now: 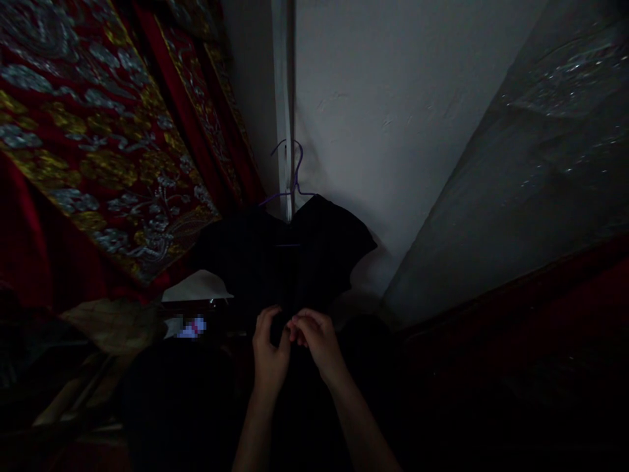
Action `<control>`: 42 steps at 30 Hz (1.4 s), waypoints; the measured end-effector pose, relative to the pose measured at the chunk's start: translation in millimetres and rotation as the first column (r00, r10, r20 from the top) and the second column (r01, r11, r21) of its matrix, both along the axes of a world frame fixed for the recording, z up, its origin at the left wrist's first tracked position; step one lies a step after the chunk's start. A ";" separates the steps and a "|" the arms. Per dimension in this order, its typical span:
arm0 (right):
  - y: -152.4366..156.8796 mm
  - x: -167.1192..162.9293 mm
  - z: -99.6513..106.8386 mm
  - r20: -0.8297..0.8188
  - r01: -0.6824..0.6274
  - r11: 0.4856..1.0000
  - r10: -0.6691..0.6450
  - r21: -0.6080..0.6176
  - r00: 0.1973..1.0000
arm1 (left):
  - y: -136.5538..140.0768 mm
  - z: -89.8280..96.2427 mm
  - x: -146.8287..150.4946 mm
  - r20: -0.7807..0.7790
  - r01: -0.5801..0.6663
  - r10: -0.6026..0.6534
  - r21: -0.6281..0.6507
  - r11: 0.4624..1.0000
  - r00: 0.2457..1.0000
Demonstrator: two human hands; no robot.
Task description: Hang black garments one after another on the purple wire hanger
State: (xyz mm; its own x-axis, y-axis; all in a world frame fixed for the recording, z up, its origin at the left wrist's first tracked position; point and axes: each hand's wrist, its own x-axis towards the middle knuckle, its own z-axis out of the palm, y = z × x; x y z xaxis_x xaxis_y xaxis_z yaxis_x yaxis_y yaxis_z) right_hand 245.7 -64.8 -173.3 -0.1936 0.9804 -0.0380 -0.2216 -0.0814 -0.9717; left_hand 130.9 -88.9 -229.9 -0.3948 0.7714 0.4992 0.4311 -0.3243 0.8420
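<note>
A black short-sleeved garment [324, 242] hangs by its shoulders on a purple wire hanger [299, 164], its front towards me. Both my hands meet low on its front, close together. My left hand [270, 347] has its fingers curled at the dark cloth, with the thumb reaching to the right fingertips. On my right hand [317, 337] the thumb and fingers are pinched together at the front of the garment. Whatever small part lies between the fingertips is too dark to make out. The lower garment merges into shadow.
The hanger's hook is at a narrow pale post [284, 78] against a white wall [393, 78]. Red cloth with gold and silver embroidery [113, 131] hangs at left. Clear plastic sheeting [555, 111] covers the right side. A pale woven item [113, 321] lies lower left.
</note>
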 end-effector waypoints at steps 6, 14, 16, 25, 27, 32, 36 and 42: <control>1.0 8.3 -0.4 -0.005 0.001 0.999 -0.002 -0.038 1.000 | 0.7 8.7 0.0 0.084 0.281 -0.273 -0.105 0.954 0.958; 4.7 14.2 -3.5 0.005 -0.038 0.999 0.038 -0.038 0.999 | -0.3 19.9 5.1 0.077 0.184 -0.181 -0.034 0.982 0.981; 6.6 15.4 -5.2 0.050 -0.041 0.999 0.040 0.010 0.998 | 1.1 18.2 3.8 0.068 0.162 -0.160 -0.037 0.986 0.985; 17.5 25.4 -13.3 0.386 0.009 0.919 -0.175 0.394 0.906 | -0.3 18.4 2.7 0.028 0.250 -0.249 -0.071 0.966 0.968; 22.7 27.4 -7.8 0.421 -0.024 0.907 -0.172 0.420 0.891 | -1.5 20.5 5.5 0.023 0.253 -0.252 -0.063 0.966 0.968; 49.3 31.1 19.3 0.518 -0.143 0.840 -0.180 0.524 0.836 | -2.8 23.0 5.6 0.006 0.228 -0.229 -0.091 0.969 0.973; 80.8 29.8 47.9 0.596 -0.275 0.728 -0.221 0.627 0.772 | -0.7 21.1 -1.3 0.009 0.236 -0.237 -0.154 0.960 0.971; 123.9 29.6 100.8 0.557 -0.335 0.516 -0.367 0.788 0.745 | -1.0 15.4 -10.0 -0.002 0.293 -0.302 -0.234 0.927 0.953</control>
